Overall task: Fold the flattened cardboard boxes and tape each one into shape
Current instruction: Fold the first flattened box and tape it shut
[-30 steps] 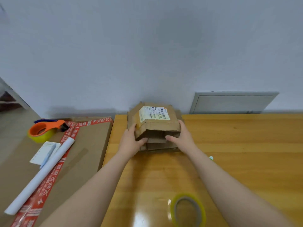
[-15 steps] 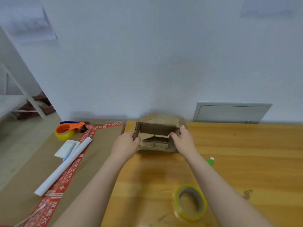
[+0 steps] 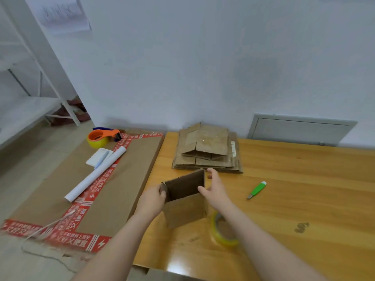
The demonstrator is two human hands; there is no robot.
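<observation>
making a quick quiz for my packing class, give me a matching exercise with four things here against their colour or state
Column one:
1 tape dispenser
2 utility knife
3 tape roll
4 flattened boxes

Column two:
A green
B orange frame
C brown, stacked
D yellow ring, lying flat

Pairs: 1-B, 2-A, 3-D, 4-C

Soft, even light; glare on the table's [image 3: 304,199] near edge; wide-angle bending at borders.
</observation>
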